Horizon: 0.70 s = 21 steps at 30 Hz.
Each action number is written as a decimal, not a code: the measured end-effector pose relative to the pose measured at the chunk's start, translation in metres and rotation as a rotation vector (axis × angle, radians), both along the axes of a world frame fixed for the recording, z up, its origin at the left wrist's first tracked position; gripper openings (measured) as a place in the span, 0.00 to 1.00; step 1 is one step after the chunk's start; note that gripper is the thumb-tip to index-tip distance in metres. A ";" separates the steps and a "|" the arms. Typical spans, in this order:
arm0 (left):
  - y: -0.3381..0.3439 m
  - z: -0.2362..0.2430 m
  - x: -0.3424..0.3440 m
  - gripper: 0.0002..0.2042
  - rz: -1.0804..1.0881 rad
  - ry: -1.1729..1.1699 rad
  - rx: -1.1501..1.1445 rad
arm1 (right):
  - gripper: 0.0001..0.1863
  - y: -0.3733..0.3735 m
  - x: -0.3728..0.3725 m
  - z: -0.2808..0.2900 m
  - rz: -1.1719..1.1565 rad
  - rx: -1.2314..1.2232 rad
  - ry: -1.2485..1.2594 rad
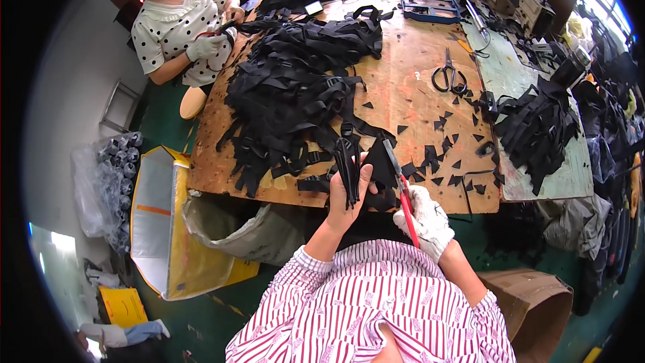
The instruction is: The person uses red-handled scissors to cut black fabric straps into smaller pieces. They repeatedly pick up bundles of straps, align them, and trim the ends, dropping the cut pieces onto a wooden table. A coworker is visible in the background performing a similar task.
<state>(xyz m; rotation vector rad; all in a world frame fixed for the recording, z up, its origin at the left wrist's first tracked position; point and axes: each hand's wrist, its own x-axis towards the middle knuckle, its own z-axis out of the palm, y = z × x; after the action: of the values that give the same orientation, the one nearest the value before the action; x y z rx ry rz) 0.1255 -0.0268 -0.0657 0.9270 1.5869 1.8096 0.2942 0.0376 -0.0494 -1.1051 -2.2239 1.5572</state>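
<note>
My bare left hand [347,196] is closed round a folded bundle of black webbing straps [347,165], held upright over the table's near edge. In a white work glove, my right hand [427,218] grips a long red-handled tool [406,196] with a grey metal head; it looks like shears or pliers, though the exact kind is unclear. The tool's head points away from me, beside a dark flat piece [382,163] just right of the bundle. A large heap of black straps [295,81], some with buckles, spreads across the table beyond my left hand.
Small black offcuts [430,156] lie scattered on the wooden table [403,104]. Black-handled scissors [449,75] and a blue tray [430,5] sit farther back. More straps [539,128] are piled at right. A co-worker [181,23] stands far left. Below are a sack [232,228] and a cardboard box [537,296].
</note>
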 end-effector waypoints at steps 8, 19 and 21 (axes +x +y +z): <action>0.000 -0.005 -0.002 0.14 -0.032 0.032 -0.015 | 0.31 0.000 0.001 -0.003 0.012 0.096 0.069; 0.000 0.001 -0.014 0.13 -0.087 0.074 -0.063 | 0.28 -0.001 -0.001 -0.014 -0.049 -0.085 0.107; -0.004 -0.005 -0.013 0.13 -0.112 0.116 -0.107 | 0.27 0.004 -0.003 -0.006 -0.024 -0.038 0.074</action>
<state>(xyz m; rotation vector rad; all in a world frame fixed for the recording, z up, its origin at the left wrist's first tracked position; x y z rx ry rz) 0.1125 -0.0308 -0.0707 1.0654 1.6504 1.6047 0.2910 0.0416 -0.0552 -1.0630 -2.1343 1.6095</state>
